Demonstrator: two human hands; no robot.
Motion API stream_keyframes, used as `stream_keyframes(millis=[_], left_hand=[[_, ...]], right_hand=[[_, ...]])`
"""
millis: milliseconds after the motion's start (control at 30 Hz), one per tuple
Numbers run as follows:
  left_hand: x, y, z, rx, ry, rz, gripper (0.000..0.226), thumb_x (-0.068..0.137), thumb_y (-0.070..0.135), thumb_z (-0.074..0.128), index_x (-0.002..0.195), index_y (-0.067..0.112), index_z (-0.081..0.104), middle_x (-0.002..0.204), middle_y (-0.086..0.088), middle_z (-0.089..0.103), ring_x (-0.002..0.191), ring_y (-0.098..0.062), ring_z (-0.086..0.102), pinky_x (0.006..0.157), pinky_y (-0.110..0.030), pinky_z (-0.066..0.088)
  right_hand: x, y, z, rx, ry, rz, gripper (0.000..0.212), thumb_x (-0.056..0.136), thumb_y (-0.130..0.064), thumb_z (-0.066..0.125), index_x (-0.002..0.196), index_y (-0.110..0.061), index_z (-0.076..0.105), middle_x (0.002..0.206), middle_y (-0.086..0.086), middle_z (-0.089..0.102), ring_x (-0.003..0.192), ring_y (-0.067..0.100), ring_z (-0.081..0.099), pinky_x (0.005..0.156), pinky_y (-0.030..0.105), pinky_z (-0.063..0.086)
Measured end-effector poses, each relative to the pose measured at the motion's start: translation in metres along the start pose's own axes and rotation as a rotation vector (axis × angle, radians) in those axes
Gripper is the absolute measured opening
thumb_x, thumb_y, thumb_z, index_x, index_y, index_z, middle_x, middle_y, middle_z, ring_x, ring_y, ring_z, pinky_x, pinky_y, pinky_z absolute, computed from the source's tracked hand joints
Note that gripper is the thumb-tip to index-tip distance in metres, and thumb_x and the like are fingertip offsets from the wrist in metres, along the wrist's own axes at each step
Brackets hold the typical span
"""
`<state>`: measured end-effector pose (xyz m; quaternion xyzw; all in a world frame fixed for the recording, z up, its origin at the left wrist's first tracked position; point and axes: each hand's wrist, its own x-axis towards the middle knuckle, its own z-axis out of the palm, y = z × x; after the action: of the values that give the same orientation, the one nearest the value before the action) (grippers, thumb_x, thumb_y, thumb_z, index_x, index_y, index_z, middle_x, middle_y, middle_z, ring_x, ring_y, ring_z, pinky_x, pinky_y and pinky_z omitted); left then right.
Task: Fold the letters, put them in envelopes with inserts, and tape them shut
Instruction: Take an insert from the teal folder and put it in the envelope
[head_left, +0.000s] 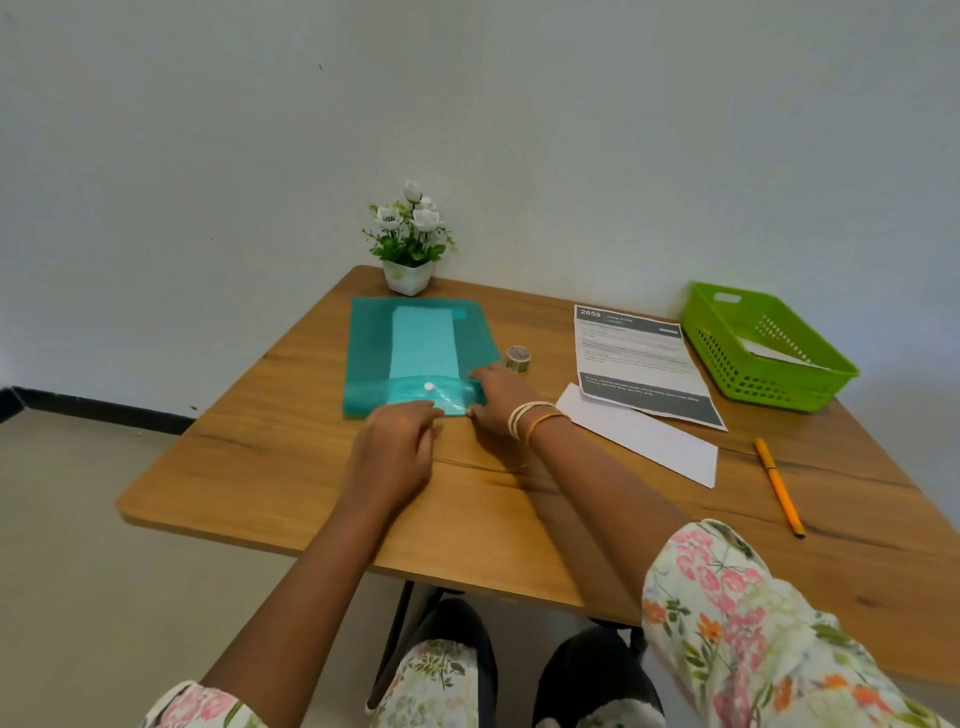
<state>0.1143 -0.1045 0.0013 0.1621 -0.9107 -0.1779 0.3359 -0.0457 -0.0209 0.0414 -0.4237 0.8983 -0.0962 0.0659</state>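
Head view: at frame centre, my left hand (397, 447) presses flat fingers on the teal envelope (415, 353)'s flap; my right hand (498, 397) pinches its corner. I should align the snap before pressing. Tape roll (518, 358), printed letter (641, 358) lie right.

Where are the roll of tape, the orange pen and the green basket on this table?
roll of tape (518, 359), head view, on its side wall.
orange pen (777, 485), head view, middle of its barrel.
green basket (727, 358), head view, on its perforated near wall.
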Motion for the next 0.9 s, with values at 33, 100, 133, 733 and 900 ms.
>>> stream_keyframes(millis=[33, 100, 133, 733, 900], left_hand=[[-0.002, 0.001, -0.001, 0.006, 0.055, 0.027, 0.022, 0.086, 0.012, 0.060, 0.105, 0.014, 0.071, 0.106, -0.003, 0.071, 0.097, -0.021, 0.064, 0.088, -0.036, 0.048], [-0.003, 0.002, -0.004, 0.016, 0.133, -0.002, 0.025, 0.084, 0.009, 0.059, 0.107, 0.013, 0.068, 0.108, -0.004, 0.069, 0.099, -0.022, 0.062, 0.091, -0.039, 0.047], [-0.003, 0.002, -0.005, 0.021, 0.141, -0.043, 0.028, 0.086, 0.010, 0.059, 0.113, 0.013, 0.065, 0.114, -0.005, 0.067, 0.105, -0.022, 0.061, 0.097, -0.041, 0.045], [0.008, -0.015, -0.004, -0.520, -0.005, -0.402, 0.026, 0.095, 0.035, 0.055, 0.085, 0.023, 0.077, 0.092, 0.002, 0.074, 0.093, -0.015, 0.066, 0.083, -0.031, 0.050], [0.015, -0.013, -0.001, -0.127, -0.269, -0.380, 0.047, 0.075, 0.046, 0.074, 0.119, 0.030, 0.067, 0.133, 0.008, 0.059, 0.121, -0.019, 0.054, 0.099, -0.041, 0.046]], right_hand=[[-0.002, 0.006, -0.004, -0.003, -0.022, 0.007, 0.057, 0.087, -0.029, 0.065, 0.138, -0.015, 0.043, 0.136, 0.011, 0.046, 0.122, 0.028, 0.049, 0.102, 0.038, 0.043], [-0.006, 0.017, -0.010, 0.021, -0.055, 0.022, 0.057, 0.086, -0.025, 0.067, 0.137, -0.016, 0.045, 0.137, 0.011, 0.045, 0.123, 0.028, 0.048, 0.102, 0.037, 0.042], [-0.008, 0.022, -0.013, 0.041, -0.061, 0.031, 0.056, 0.084, -0.022, 0.069, 0.135, -0.016, 0.047, 0.136, 0.011, 0.046, 0.122, 0.028, 0.049, 0.102, 0.036, 0.043], [-0.081, 0.036, 0.013, -0.104, 0.203, -0.281, 0.044, 0.084, -0.007, 0.060, 0.123, -0.027, 0.063, 0.126, -0.002, 0.064, 0.111, 0.023, 0.061, 0.091, 0.035, 0.051], [-0.093, 0.039, 0.023, -0.057, 0.238, -0.275, 0.049, 0.083, -0.018, 0.049, 0.132, -0.020, 0.057, 0.132, 0.006, 0.055, 0.112, 0.027, 0.054, 0.094, 0.035, 0.046]])
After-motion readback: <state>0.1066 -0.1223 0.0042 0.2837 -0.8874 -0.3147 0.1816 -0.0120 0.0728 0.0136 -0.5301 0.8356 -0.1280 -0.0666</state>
